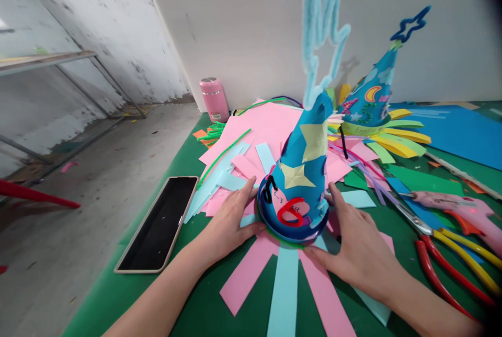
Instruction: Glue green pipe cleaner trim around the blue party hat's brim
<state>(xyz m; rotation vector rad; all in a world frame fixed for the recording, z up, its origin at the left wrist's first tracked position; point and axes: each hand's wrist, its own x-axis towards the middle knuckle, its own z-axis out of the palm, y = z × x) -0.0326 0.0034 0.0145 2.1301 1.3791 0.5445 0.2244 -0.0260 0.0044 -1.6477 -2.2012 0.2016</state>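
A blue cone-shaped paper party hat [301, 180] stands upright in the middle of the table, with pale yellow stars and a red pipe-cleaner shape on its side. A light blue fuzzy pipe-cleaner shape [312, 28] rises from its tip. Pink and light blue paper strips [283, 290] fan out from under its base. My left hand [231, 211] grips the base rim from the left, thumb near the front. From the right, my right hand [353, 237] holds the same rim, fingers curved behind and thumb at the front edge.
A second blue hat [371, 94] stands at the back right. A phone [160, 224] lies at left, a pink flask [214, 99] behind it. Scissors [421, 222], red-handled pliers [443, 274] and a pink glue gun [463, 206] lie right. Pink paper [270, 123] covers the table's middle back.
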